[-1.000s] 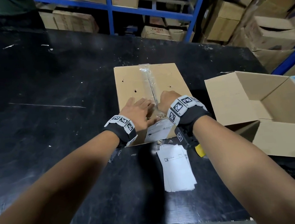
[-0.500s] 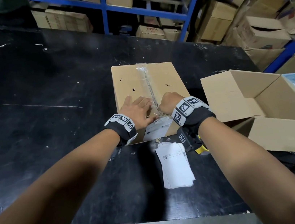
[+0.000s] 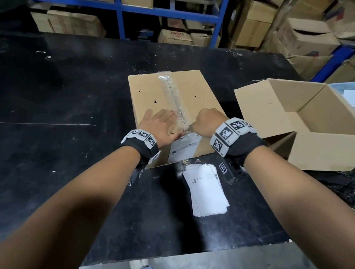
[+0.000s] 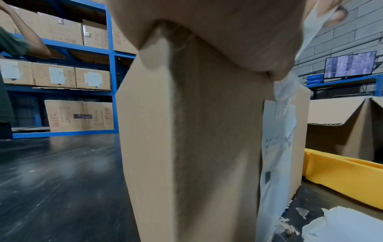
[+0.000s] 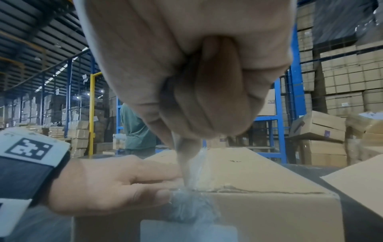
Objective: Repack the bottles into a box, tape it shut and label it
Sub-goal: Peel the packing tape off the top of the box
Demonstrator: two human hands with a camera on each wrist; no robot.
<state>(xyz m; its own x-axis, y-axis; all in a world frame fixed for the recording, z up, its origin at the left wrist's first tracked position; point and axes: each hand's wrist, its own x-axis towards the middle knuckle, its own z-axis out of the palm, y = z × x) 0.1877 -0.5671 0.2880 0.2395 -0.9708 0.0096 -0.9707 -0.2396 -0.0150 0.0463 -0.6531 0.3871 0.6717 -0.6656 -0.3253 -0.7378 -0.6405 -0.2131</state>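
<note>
A closed cardboard box stands mid-table, its top seam covered by wrinkled clear tape. My left hand lies flat on the top, left of the seam, fingers straight. My right hand is curled at the near end of the seam and pinches the loose tape end between thumb and fingers. In the right wrist view the left hand presses down beside that tape. A white label sticks on the box's near face, also seen as the label. No bottles show.
An open, empty cardboard box lies on its side right of the closed one. A stack of white labels sits near the table's front edge. A yellow tray lies low on the right. Blue shelving with cartons stands behind, and a person stands beyond the table.
Almost nothing differs. Both hands stay at the near end of the seam, and the view has shifted slightly.
</note>
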